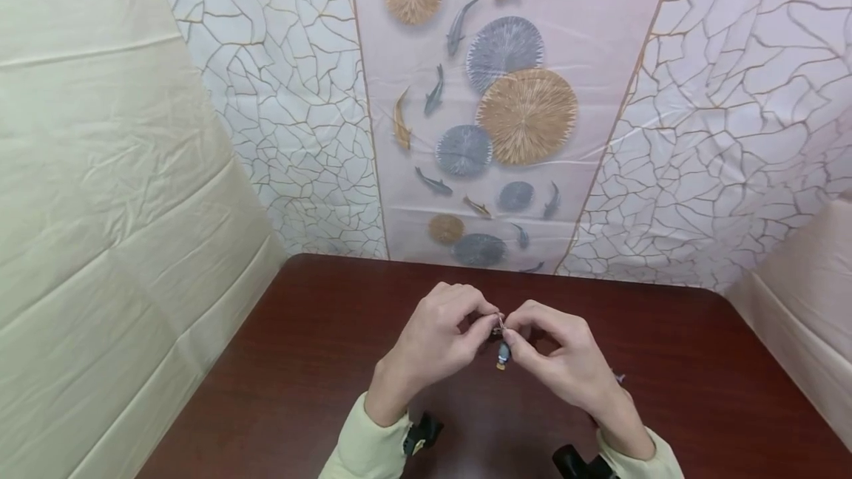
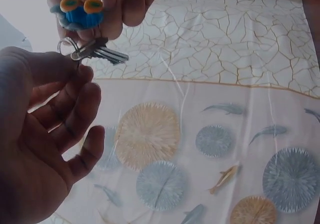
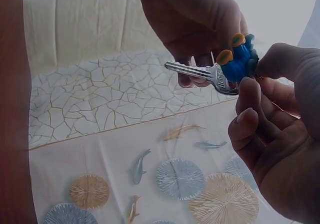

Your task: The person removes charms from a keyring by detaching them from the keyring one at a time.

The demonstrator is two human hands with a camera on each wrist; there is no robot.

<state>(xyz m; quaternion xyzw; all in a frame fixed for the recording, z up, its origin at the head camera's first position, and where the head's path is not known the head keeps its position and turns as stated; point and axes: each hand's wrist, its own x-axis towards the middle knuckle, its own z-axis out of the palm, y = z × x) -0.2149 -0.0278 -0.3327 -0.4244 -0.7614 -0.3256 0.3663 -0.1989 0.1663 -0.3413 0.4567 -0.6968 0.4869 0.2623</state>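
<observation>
Both hands meet fingertip to fingertip over the table at a metal key ring (image 2: 67, 40). My left hand (image 1: 435, 335) pinches the ring between thumb and index finger, right where the keys (image 2: 111, 55) hang from it. Opposite it, my right hand (image 1: 562, 350) pinches the ring's other side, close to the charm's top. The charm, a small blue figurine (image 3: 236, 64) with orange feet, dangles beneath the right fingertips. In the right wrist view a silver key (image 3: 190, 71) sticks out to the left from behind the figurine. Fingertips partly hide the ring.
A dark red-brown table (image 1: 279, 383) lies under the hands. Past its far edge hangs a cloth (image 1: 459, 94) printed with fish and round leaves. Beside the right wrist a small greyish thing (image 1: 620, 377) peeks out on the table.
</observation>
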